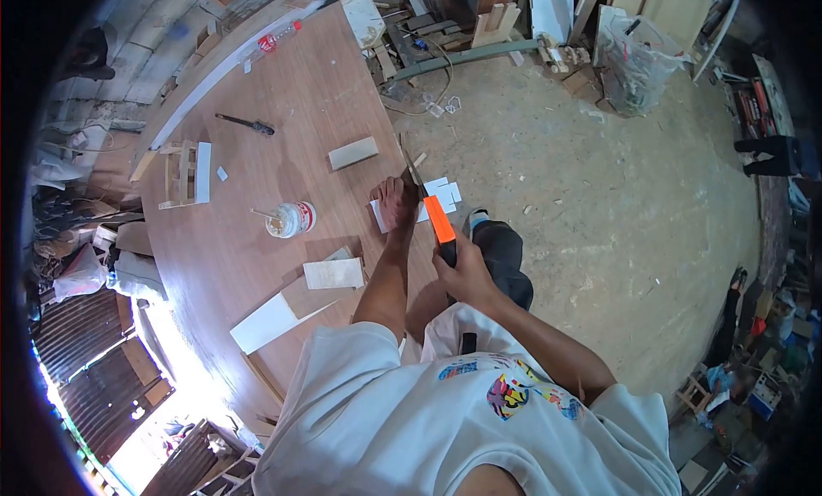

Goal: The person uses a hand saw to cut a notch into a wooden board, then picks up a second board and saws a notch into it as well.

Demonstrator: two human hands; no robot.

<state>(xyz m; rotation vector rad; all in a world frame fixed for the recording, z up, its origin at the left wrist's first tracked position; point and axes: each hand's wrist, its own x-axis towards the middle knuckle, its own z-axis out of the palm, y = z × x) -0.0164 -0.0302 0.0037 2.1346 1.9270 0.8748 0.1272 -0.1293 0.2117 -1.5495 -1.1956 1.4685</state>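
Observation:
In my right hand point(467, 271) is a handsaw point(439, 218) with an orange and black handle, fingers wrapped round the grip. Its narrow blade points away from me along the table edge, just right of my left hand point(396, 203). That hand presses down with curled fingers on a white-faced board point(375, 212), mostly hidden beneath it. A pale wood strip point(418, 163) shows beside the blade. Farther up the table lies a pale wooden block point(353, 153). White notched pieces point(441, 194) appear beyond the edge, right of the blade.
On the brown table point(282, 170) stand a jar point(291, 219) with a stick in it and a small wooden frame point(178, 176). A dark slim tool point(246, 124), plastic bottle point(278, 40) and white boards point(334, 274) lie there too. Beyond the concrete floor, a bag point(638, 68) leans near scrap wood.

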